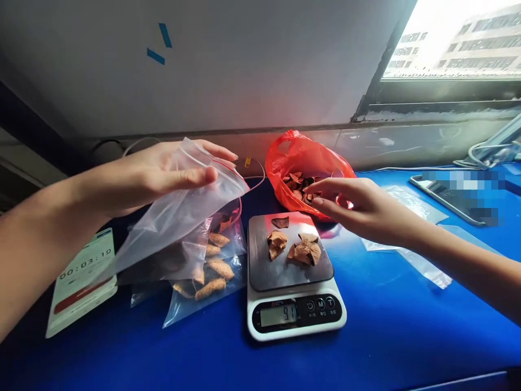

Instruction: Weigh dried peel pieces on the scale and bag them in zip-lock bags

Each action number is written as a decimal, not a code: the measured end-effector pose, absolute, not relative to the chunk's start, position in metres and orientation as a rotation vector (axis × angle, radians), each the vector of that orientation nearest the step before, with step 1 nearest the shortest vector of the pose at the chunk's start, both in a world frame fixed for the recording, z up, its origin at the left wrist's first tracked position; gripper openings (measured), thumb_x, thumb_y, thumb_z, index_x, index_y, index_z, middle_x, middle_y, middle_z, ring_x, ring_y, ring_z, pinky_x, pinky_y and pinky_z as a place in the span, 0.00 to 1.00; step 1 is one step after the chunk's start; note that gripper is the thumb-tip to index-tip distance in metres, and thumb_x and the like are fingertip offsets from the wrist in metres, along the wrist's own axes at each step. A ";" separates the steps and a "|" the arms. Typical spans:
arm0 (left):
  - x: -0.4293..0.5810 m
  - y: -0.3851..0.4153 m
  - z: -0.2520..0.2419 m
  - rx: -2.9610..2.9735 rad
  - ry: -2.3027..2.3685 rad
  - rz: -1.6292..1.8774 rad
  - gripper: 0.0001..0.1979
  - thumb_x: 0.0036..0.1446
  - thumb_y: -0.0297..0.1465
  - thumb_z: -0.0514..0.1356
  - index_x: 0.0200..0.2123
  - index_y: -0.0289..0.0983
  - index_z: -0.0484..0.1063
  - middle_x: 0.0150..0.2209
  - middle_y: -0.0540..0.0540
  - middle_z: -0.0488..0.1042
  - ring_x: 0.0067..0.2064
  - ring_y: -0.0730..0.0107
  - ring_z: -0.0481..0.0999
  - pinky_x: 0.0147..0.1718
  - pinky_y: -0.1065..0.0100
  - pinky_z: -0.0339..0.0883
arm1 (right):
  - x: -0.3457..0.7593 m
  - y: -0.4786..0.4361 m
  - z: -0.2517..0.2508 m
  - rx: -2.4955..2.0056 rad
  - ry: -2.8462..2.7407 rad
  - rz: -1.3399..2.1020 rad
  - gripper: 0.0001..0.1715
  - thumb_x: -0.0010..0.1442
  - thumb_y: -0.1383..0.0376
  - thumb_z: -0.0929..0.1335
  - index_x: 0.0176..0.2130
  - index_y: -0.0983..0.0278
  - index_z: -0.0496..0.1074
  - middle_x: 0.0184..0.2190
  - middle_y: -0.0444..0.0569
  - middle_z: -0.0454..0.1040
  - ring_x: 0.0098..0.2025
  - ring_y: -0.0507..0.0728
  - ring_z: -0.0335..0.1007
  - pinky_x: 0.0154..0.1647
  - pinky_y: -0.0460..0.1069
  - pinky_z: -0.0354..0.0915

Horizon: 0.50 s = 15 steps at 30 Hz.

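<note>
My left hand (pixel 163 174) pinches a clear zip-lock bag (pixel 183 209) near its red-striped top, above the left side of the table. My right hand (pixel 362 209) is at the mouth of a red plastic bag (pixel 280 187). Its thumb and index finger are slightly apart over dried brown peel pieces (pixel 299 182), with nothing visible held between them. In front stands a white kitchen scale (pixel 297 328), its display showing what looks like 9.1. On its metal plate lie a small dark piece (pixel 280 222) and two larger curled dried peels (pixel 277 244), (pixel 306 251).
Filled clear bags of dried pieces (pixel 215 279) lie left of the scale, partly under the held bag. A phone (pixel 83 282) showing a timer is at far left. Flat clear bags (pixel 427 266) and another phone (pixel 448 198) lie right. A wall (pixel 244 70) bounds the blue table.
</note>
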<state>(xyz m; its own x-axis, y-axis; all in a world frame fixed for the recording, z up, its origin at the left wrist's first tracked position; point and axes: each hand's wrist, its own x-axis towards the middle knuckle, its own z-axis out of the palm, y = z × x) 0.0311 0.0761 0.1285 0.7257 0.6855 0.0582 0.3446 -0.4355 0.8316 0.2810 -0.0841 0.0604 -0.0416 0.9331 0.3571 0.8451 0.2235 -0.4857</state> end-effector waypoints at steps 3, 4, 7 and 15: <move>0.018 0.065 0.120 2.199 0.792 0.622 0.23 0.52 0.25 0.67 0.52 0.34 0.74 0.47 0.43 0.79 0.41 0.63 0.81 0.30 0.76 0.74 | 0.284 -0.095 0.044 -1.633 -1.957 0.130 0.16 0.65 0.59 0.64 0.43 0.66 0.76 0.33 0.50 0.78 0.30 0.52 0.69 0.29 0.48 0.61; 0.015 0.059 0.118 2.275 0.821 0.663 0.26 0.48 0.24 0.69 0.53 0.35 0.74 0.47 0.45 0.78 0.42 0.64 0.81 0.30 0.78 0.73 | 0.285 -0.098 0.037 -1.617 -1.971 0.115 0.15 0.65 0.60 0.64 0.43 0.66 0.76 0.33 0.51 0.78 0.30 0.52 0.70 0.30 0.48 0.62; 0.008 0.040 0.110 2.477 0.817 0.640 0.36 0.42 0.23 0.72 0.57 0.40 0.71 0.46 0.50 0.78 0.44 0.64 0.79 0.28 0.81 0.71 | 0.292 -0.102 0.019 -1.577 -1.998 0.033 0.14 0.65 0.62 0.64 0.41 0.66 0.76 0.34 0.52 0.78 0.33 0.54 0.72 0.33 0.50 0.64; -0.008 0.019 0.078 2.274 0.677 0.571 0.30 0.50 0.46 0.67 0.54 0.37 0.74 0.47 0.43 0.78 0.42 0.61 0.79 0.31 0.74 0.75 | 0.327 -0.086 -0.009 -1.516 -2.040 -0.093 0.22 0.69 0.61 0.57 0.44 0.64 0.77 0.47 0.55 0.77 0.55 0.62 0.68 0.57 0.59 0.64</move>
